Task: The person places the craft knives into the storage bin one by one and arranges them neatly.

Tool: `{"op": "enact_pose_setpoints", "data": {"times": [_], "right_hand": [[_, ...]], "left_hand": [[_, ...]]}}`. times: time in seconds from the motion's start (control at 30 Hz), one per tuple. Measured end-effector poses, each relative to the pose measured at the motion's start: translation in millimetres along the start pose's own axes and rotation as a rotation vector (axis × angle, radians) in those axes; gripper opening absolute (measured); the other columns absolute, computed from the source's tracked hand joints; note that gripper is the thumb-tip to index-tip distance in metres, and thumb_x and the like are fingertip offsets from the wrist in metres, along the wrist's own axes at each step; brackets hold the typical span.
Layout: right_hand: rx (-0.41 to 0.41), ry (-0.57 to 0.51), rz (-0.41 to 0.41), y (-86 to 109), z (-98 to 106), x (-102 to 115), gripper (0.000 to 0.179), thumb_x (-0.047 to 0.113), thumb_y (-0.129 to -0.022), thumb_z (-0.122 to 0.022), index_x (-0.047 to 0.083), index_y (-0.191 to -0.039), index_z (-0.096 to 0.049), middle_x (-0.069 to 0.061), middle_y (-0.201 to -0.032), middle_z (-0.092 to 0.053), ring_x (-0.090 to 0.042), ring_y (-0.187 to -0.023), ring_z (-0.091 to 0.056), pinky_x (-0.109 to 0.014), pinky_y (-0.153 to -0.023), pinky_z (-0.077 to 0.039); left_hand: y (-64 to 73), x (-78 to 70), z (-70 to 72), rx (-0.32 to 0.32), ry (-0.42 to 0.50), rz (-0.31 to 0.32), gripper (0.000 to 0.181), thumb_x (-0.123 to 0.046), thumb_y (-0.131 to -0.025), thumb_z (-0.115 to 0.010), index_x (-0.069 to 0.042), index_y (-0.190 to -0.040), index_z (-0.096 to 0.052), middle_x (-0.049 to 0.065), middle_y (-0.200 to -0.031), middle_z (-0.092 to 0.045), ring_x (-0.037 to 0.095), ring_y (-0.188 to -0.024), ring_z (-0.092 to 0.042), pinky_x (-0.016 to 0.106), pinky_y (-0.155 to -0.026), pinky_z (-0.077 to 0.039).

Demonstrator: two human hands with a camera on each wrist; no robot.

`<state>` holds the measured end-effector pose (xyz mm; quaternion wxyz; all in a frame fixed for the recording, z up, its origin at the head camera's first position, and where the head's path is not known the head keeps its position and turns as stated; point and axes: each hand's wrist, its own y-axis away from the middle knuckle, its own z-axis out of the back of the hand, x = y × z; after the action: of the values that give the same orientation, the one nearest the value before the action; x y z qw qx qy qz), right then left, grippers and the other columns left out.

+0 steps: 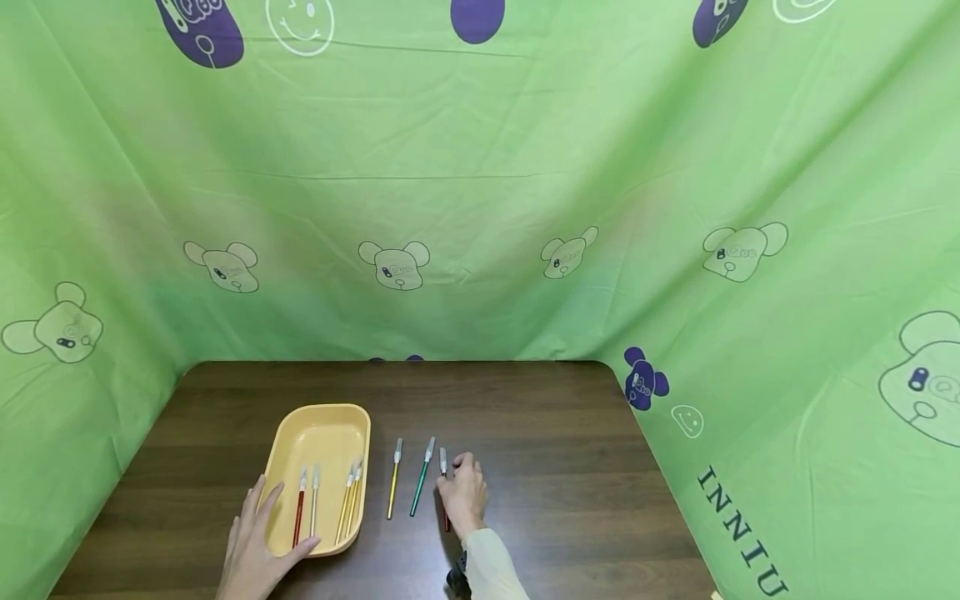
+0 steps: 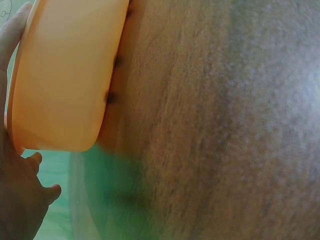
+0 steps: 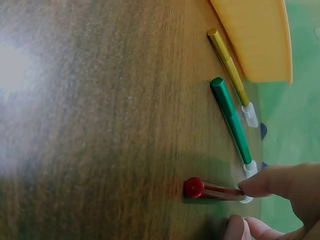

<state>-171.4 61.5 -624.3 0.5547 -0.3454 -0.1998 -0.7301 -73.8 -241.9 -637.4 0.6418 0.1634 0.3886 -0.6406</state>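
My left hand [image 1: 255,537] rests spread at the near left corner of a yellow tray [image 1: 322,417], thumb by the front rim and fingers along the left side. Inside the tray lie a red craft knife [image 1: 299,512], a silver craft knife [image 1: 314,504] and several gold craft knives [image 1: 347,504], with clear caps. My right hand [image 1: 465,492] is over a dark red craft knife [image 3: 220,191] on the table. In the right wrist view its thumb [image 3: 270,181] reaches the knife near the cap, while the other fingertips [image 3: 235,227] stand apart from it.
Between the tray and my right hand, a yellow craft knife [image 1: 393,483] and a green craft knife [image 1: 422,479] lie side by side on the brown wooden table [image 1: 562,467]. A green printed cloth [image 1: 480,200] hangs round the table's back and sides.
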Motion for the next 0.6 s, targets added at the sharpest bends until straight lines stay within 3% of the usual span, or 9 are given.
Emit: {"op": "enact_pose_setpoints", "data": {"times": [0.6], "right_hand": [[-0.088, 0.035, 0.075, 2.8, -3.6, -1.0, 0.029, -0.001, -0.073, -0.085, 0.004, -0.091, -0.064, -0.008, -0.079, -0.061, -0.04, -0.07, -0.065, -0.052, -0.063, -0.053]], "left_hand": [[-0.6, 1.6, 0.1, -0.002, 0.016, 0.0, 0.098, -0.037, -0.074, -0.095, -0.007, -0.154, -0.046, 0.024, -0.167, -0.024, 0.06, -0.149, -0.023, 0.083, -0.114, -0.014]]}}
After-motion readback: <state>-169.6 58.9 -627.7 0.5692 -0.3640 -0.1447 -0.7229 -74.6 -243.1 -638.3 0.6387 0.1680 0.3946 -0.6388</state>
